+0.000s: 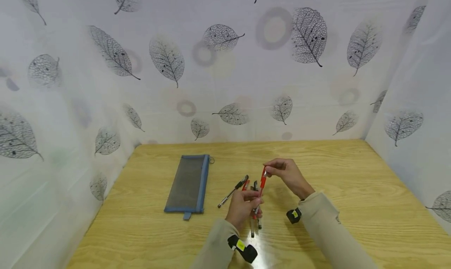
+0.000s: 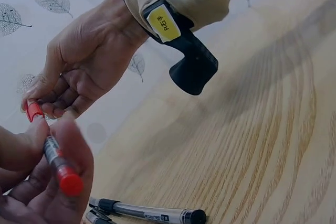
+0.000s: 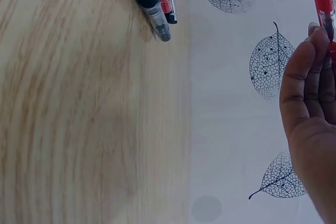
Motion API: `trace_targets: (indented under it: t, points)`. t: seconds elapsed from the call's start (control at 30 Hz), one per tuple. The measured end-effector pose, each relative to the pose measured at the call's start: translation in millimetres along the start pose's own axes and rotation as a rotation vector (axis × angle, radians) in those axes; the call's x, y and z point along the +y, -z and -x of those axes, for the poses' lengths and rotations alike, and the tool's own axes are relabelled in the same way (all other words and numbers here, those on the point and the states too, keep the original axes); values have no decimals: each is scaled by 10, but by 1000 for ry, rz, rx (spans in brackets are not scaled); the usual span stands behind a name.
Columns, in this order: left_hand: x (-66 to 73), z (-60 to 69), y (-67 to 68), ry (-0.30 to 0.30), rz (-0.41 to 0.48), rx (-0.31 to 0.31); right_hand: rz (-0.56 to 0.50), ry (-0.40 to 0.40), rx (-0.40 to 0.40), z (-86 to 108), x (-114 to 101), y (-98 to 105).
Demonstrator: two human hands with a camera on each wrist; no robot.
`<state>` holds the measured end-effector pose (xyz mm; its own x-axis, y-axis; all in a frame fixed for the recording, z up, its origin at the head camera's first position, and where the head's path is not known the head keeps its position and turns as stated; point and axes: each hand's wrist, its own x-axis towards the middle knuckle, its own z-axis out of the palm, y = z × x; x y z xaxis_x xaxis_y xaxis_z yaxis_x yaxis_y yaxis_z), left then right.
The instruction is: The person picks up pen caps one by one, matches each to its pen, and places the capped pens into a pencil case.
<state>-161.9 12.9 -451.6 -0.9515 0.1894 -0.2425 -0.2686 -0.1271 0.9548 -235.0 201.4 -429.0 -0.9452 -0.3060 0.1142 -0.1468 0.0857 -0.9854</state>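
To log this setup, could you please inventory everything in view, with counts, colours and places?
Table: one, pale wood, filling foreground
Leaf-print sheeting: count unclear, white, around table
Pouch: one, grey and blue, table's left
Ring: one, grey, pouch corner
Raised pen: one, red, centre
Other red pen: one, red, beside it, partly hidden
Black-capped pens: at least two, black and clear, near centre
Wrist cameras: two, black, at the cuffs
Sleeves: two, beige, foreground
Left hand: one, on raised pen's barrel
Right hand: one, on that pen's cap

Leaf-printed sheeting (image 1: pixel 239 77) hangs behind the wooden table (image 1: pixel 356 183).
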Motion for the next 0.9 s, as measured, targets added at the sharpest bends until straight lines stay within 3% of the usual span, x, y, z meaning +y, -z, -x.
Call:
trace_targets:
  t: [0.43,0.9]
  points:
    - [-36,56,-42,-3,98,-16,-33,-12,-27,30,6,21]
    - [-80,24,-59,9,84,-42,-50,-31,-40,55,49,21]
